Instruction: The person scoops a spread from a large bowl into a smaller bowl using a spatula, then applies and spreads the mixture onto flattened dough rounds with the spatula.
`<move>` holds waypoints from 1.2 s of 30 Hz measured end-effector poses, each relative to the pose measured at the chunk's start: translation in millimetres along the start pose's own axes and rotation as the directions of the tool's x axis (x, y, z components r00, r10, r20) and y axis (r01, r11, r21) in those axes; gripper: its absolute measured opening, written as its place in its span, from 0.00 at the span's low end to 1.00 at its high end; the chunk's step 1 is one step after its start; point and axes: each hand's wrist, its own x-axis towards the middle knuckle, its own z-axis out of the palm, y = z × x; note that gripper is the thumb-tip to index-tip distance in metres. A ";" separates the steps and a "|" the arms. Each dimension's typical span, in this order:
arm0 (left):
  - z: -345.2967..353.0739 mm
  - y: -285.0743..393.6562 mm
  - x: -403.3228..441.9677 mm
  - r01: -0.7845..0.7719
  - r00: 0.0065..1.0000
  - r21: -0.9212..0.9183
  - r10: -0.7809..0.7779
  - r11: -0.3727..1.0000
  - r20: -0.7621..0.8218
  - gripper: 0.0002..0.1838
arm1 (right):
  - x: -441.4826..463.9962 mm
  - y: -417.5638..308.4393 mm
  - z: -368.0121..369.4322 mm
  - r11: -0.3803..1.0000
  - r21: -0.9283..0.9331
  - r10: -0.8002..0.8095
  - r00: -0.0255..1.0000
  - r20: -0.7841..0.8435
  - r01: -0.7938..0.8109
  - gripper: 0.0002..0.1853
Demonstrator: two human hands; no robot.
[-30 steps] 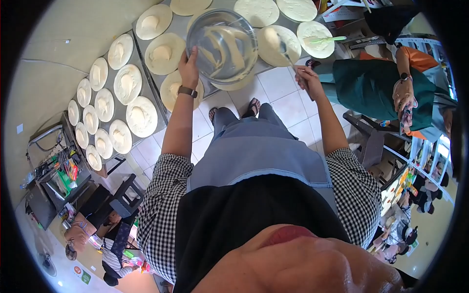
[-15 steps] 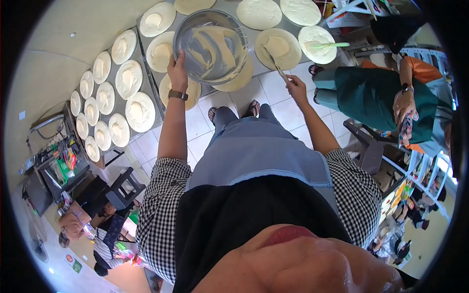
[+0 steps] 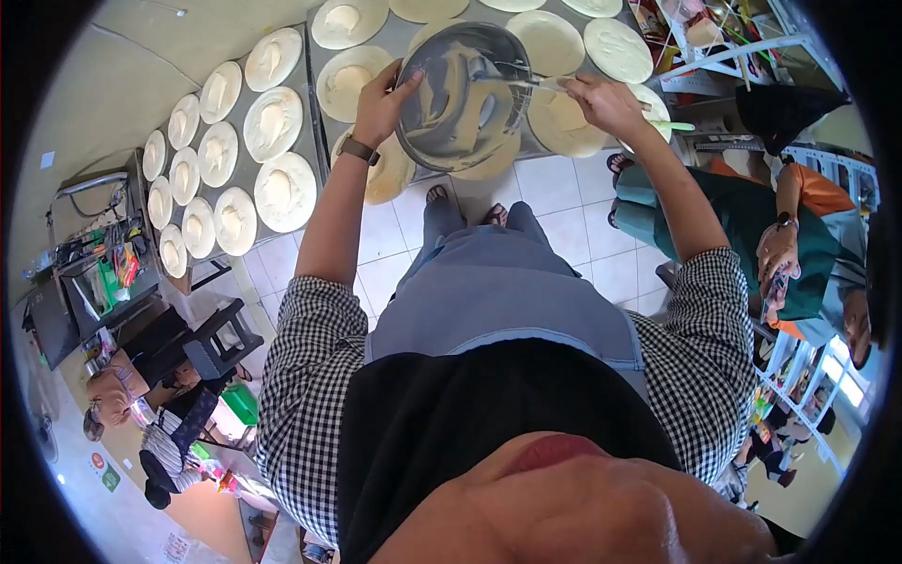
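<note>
My left hand [image 3: 385, 105] grips the left rim of a metal bowl [image 3: 456, 136], which is tilted over the table and smeared inside with pale cream. A spoon [image 3: 526, 83] is held by its handle in my right hand [image 3: 606, 101], its head inside the bowl. Round pale dough discs lie around the bowl. One disc [image 3: 568, 122] just right of the bowl has cream on it, and another [image 3: 348, 85] to the left carries a mound of cream. A green-handled spatula [image 3: 672, 125] rests on a disc beyond my right hand.
A second dark table [image 3: 225, 113] at the left holds several discs topped with cream. At the right stands a person in a green apron [image 3: 799, 273], near a white rack [image 3: 742, 47]. A dark stool [image 3: 225, 343] is at the lower left, with other people behind it.
My right hand has lifted the spoon off the disc and brought it left into the bowl. The bowl has shifted right in view, still in my left hand.
</note>
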 end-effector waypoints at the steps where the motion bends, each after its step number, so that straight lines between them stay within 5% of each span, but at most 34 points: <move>1: -7.2 0.6 2.1 -0.016 0.999 0.007 0.016 1.000 -0.029 0.36 | 5.5 -3.3 2.6 0.999 0.035 0.006 0.998 0.060 -0.008 0.13; 5: -27.1 -27.1 14.7 -0.026 0.993 -0.019 0.024 0.999 -0.119 0.37 | 14.8 -24.3 34.6 0.968 0.250 -0.005 0.998 0.063 -0.011 0.12; 7: -28.1 -18.1 15.0 0.018 0.990 0.001 -0.018 1.000 -0.138 0.37 | 19.3 -32.0 51.9 0.791 0.550 0.080 0.936 0.344 -0.269 0.11; 8: -30.6 -19.5 15.7 0.022 0.989 0.002 -0.022 1.000 -0.144 0.37 | 20.1 -37.4 62.5 0.791 0.551 0.073 0.935 0.346 -0.266 0.11; 11: -38.4 -23.2 19.2 0.093 0.982 0.018 -0.089 0.996 -0.165 0.35 | 20.3 -63.3 86.8 0.364 0.731 0.043 0.794 0.606 -0.577 0.11; 12: -41.1 -22.8 17.2 0.137 0.972 0.034 -0.128 0.990 -0.197 0.34 | 23.6 -78.7 79.8 0.198 0.708 0.020 0.724 0.689 -0.678 0.11; 13: -43.6 -22.1 16.9 0.181 0.959 0.048 -0.166 0.982 -0.229 0.34 | 25.4 -90.3 79.5 0.199 0.707 0.020 0.724 0.690 -0.679 0.11; 15: -42.4 -36.4 20.9 0.168 0.952 0.053 -0.148 0.984 -0.267 0.33 | 28.8 -106.9 85.9 -0.153 0.640 -0.091 0.655 0.750 -0.753 0.09; 19: -48.9 -61.8 22.9 0.160 0.946 -0.116 -0.186 0.980 -0.267 0.31 | 35.7 -122.5 114.1 -0.444 0.521 -0.273 0.664 0.696 -0.729 0.12; 23: -67.4 -78.9 16.3 0.144 0.922 -0.296 -0.236 0.944 -0.306 0.31 | 42.1 -110.3 124.0 -0.573 0.544 -0.276 0.769 0.576 -0.613 0.13; 27: -99.8 -103.7 8.6 0.125 0.854 -0.428 -0.316 0.895 -0.412 0.30 | 50.5 -77.4 117.1 -0.561 0.633 -0.050 0.786 0.617 -0.533 0.13; 30: -112.8 -95.6 -11.2 0.079 0.836 -0.518 -0.340 0.852 -0.431 0.29 | 61.4 -50.5 132.9 -0.316 0.815 0.299 0.764 0.571 -0.486 0.13; 31: -114.0 -97.2 -16.3 0.046 0.820 -0.508 -0.323 0.860 -0.473 0.29 | 69.9 -40.8 144.8 -0.316 0.815 0.296 0.766 0.571 -0.486 0.13; 33: -114.7 -94.9 -26.6 0.087 0.798 -0.538 -0.382 0.839 -0.467 0.29 | 82.6 -23.6 171.0 0.481 0.782 0.512 0.851 0.116 -0.396 0.13; 34: -115.2 -96.6 -31.1 0.060 0.791 -0.570 -0.387 0.820 -0.474 0.28 | 84.1 -23.1 180.4 0.481 0.783 0.509 0.853 0.116 -0.393 0.13; 36: -113.8 -96.2 -42.7 0.067 0.758 -0.566 -0.411 0.822 -0.507 0.26 | 95.7 -36.5 189.6 0.833 0.474 0.470 0.816 -0.336 -0.285 0.13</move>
